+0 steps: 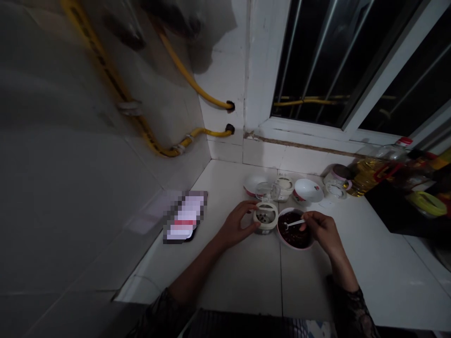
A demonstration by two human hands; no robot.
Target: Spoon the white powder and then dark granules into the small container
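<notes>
My left hand [242,222] grips the side of a small seasoning jar [266,228], thumb and fingers around its rim. The jar's clear lid [268,190] is flipped up, and some dark bits show inside. Between the fingers of my right hand [322,230] is a small white spoon [295,224], held over a bowl [282,238] of dark red sauce [294,234]. The bowl stands just right of the jar. Whether the spoon's tip touches the sauce, I cannot tell.
Behind the jar stand a white bowl [308,190], another bowl [251,184] and a second seasoning jar [284,187]. A phone [186,218] lies at the left. An oil bottle [366,171] and a yellow-lidded container [428,203] are at the right. Yellow hoses [141,124] run along the wall.
</notes>
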